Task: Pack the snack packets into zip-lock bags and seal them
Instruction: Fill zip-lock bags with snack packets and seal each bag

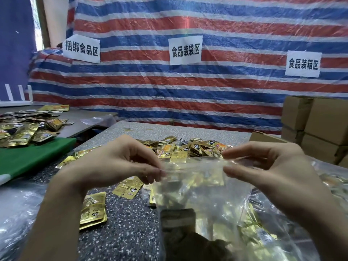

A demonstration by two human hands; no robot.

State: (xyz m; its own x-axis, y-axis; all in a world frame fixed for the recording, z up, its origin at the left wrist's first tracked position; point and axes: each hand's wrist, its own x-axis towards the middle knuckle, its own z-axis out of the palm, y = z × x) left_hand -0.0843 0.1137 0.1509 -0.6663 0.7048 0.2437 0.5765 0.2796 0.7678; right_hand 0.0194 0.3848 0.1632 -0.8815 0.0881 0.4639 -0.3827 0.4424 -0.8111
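A clear zip-lock bag [203,196] hangs in front of me above the speckled table [128,228], with several gold snack packets inside it. My left hand [120,162] pinches the left end of the bag's top strip. At the right end of that strip, my right hand [271,166] pinches it between thumb and fingers. Behind the bag lies a heap of loose gold snack packets [190,147]. A few more gold packets [93,211] lie flat on the table under my left wrist.
A green board [28,157] and another table with many gold packets [24,129] sit at the left. Cardboard boxes [318,127] are stacked at the right. Filled clear bags [282,232] lie at the lower right, clear plastic [15,213] at the lower left. A striped tarp with paper signs hangs behind.
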